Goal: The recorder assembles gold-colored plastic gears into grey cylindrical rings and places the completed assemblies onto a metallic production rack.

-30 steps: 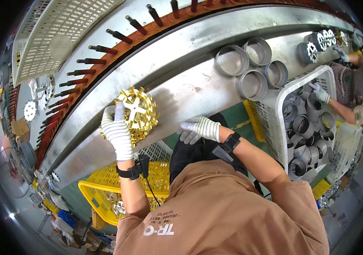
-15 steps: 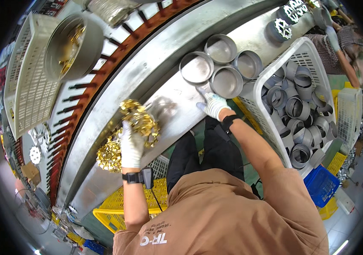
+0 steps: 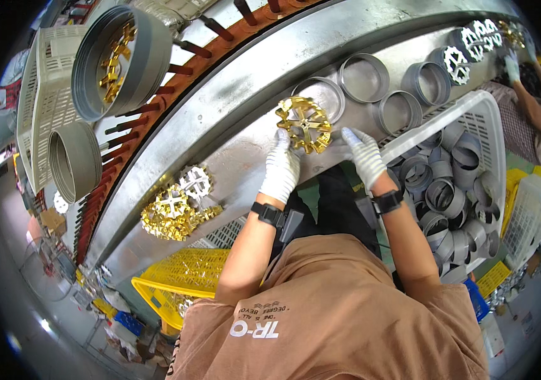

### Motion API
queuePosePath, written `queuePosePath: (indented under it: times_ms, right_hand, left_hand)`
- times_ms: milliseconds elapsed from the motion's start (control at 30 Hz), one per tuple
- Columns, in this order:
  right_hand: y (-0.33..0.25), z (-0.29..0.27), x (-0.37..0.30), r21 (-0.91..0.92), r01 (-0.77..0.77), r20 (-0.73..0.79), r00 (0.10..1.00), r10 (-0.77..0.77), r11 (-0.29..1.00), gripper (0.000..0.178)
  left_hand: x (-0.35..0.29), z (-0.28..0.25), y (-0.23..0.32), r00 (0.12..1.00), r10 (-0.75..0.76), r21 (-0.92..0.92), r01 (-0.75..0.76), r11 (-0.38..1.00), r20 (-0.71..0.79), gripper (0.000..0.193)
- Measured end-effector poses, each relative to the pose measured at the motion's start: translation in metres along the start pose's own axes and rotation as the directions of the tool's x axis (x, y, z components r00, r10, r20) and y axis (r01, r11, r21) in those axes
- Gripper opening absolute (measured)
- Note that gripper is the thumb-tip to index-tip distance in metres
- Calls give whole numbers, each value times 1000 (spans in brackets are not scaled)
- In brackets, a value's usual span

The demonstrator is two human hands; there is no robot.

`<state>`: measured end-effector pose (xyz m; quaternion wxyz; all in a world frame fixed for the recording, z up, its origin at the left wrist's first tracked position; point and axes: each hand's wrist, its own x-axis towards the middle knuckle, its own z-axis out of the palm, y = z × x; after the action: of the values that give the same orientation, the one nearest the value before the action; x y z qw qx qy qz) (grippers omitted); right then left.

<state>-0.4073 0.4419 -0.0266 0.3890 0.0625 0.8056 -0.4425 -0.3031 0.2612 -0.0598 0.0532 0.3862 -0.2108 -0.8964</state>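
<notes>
My left hand (image 3: 282, 168), in a white glove, pinches the lower left edge of a gold spoked wheel-shaped part (image 3: 308, 124) above the metal bench. Just beyond that part's right side is my gloved right hand (image 3: 367, 155), its fingers stretched out and seemingly apart from it. Several grey rings stand on the bench; the nearest grey ring (image 3: 342, 109) lies partly behind the gold part. At the left, a pile of gold parts (image 3: 172, 218) lies on the bench, with a white toothed disc (image 3: 195, 182) beside it.
A white crate (image 3: 495, 126) full of grey rings stands at my right. Along the far side runs a line of dark pegs (image 3: 216, 29), with large grey rings (image 3: 150, 76) near it. A yellow basket (image 3: 147, 294) sits below left. Another person's gloved hand (image 3: 512, 66) is at far right.
My left hand has brought a gold part from the pile rightward to the rings. My right hand has left the rings and come beside the part. The view has shifted.
</notes>
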Motion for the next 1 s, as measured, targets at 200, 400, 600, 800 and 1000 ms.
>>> queuePosePath:
  times_ms: [200,400,600,800,1000]
  right_hand:
    - [22,-18,-3,185,642,331,673,-662,744,45]
    - [-63,-33,9,691,193,79,938,-337,697,34]
    - [-58,1,88,82,686,20,724,-690,723,22]
    - [-50,25,110,-445,764,3,522,-853,467,26]
    - [-51,34,111,-503,770,17,462,-887,392,28]
  left_hand:
    - [-29,66,-22,989,-148,297,138,945,12,63]
    - [-1,51,-30,959,225,781,-273,562,173,34]
    - [25,28,-14,872,489,758,-309,574,-14,49]
    - [42,11,-27,939,343,742,-242,625,18,76]
    - [51,14,-35,902,429,785,-303,541,52,75]
